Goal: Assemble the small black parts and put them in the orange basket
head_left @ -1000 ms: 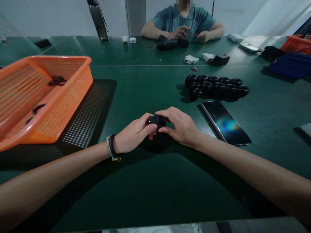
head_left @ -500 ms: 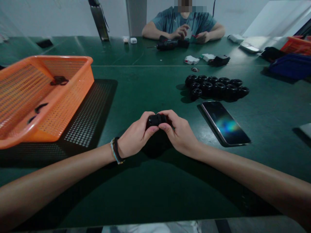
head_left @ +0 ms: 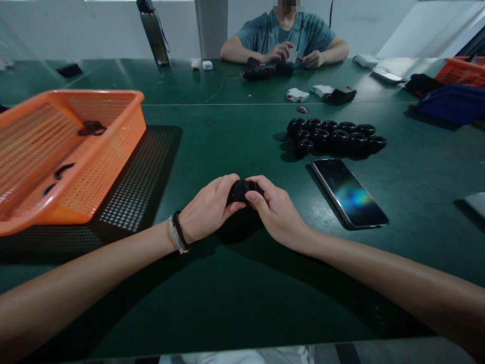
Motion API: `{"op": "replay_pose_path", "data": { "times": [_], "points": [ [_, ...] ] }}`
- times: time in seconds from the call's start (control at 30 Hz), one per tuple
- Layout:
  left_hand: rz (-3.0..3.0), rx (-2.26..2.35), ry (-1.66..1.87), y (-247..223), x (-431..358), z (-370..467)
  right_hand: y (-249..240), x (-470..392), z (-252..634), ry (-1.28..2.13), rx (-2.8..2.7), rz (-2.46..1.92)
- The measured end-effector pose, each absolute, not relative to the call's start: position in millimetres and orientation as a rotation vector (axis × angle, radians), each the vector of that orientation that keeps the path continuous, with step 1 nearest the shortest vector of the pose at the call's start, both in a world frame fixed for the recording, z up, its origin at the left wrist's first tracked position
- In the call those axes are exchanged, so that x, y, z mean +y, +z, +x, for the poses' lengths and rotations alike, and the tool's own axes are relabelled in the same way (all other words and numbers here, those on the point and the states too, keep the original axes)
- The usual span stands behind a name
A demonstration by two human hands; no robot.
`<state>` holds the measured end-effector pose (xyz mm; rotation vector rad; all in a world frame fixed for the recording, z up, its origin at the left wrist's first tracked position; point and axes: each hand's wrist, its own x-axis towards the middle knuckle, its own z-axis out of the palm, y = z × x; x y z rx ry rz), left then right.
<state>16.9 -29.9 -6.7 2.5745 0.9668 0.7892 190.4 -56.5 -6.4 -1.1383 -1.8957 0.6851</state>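
Observation:
A shiny black cylindrical fitting [head_left: 239,191] lies sideways above the green table, held between both my hands. Around its left end, the fingers and thumb of my left hand [head_left: 212,205] are closed; the wrist carries two bands. My right hand [head_left: 279,208] pinches the right end, its thumb across the front of the part. The fingers hide both ends, so the exact kind is unclear. Beyond my right hand, a cluster of similar black round fittings [head_left: 339,139] stands packed together, their ring-shaped tops facing up. Nearer to that hand lies a phone [head_left: 349,192], its screen up.
An orange perforated basket [head_left: 81,199] with a few dark pieces stands at left. Across the table sits a person [head_left: 286,38], hands raised near a power drill [head_left: 261,71]. Small white parts [head_left: 297,94], a bottle [head_left: 154,35] and a blue bin [head_left: 449,103] are farther back.
My hands have shifted slightly on the fitting, and the left fingers now cover more of it. The view has tilted a little; the other objects stay where they were.

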Motion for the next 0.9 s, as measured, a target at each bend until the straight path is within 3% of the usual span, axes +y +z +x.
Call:
{"op": "replay_pose_path", "data": {
  "times": [0.5,0.9],
  "points": [
    [1.986,0.727,0.587,-0.7,-27.4,14.4,-16.3,-37.2,207.1,0.154,-2.138,-0.785],
    [2.118,0.945,0.656,-1.7,-34.6,20.1,-11.2,-51.1,194.6,0.374,-1.993,-1.006]
  ]
}}
